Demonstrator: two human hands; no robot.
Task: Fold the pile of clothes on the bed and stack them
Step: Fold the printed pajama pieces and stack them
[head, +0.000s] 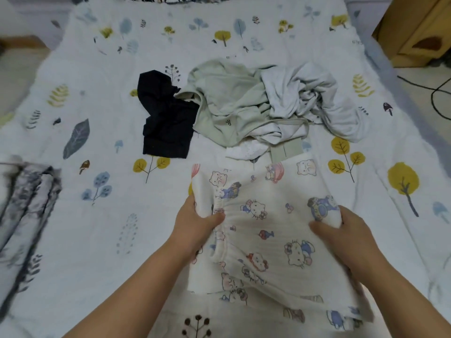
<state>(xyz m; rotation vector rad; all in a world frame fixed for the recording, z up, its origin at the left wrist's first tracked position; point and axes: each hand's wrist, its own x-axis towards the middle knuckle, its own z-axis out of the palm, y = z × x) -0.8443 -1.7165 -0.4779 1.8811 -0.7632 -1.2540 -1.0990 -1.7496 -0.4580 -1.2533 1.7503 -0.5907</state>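
A white garment printed with cartoon characters (266, 230) lies partly folded on the bed in front of me. My left hand (195, 225) grips its left edge, which is lifted and bunched. My right hand (344, 230) grips its right edge. Beyond it sits the unfolded pile: a pale green garment (227, 103), a light grey-blue garment (314, 98) crumpled on top of it, and some white fabric (244, 150) sticking out underneath. A black garment (166, 115) lies loose to the left of the pile.
The bed carries a white sheet (97, 228) printed with leaves and trees. A grey-and-white patterned fabric (26, 203) lies at the bed's left edge. A wooden cabinet (419, 32) and a black cable (436, 93) are on the floor to the right.
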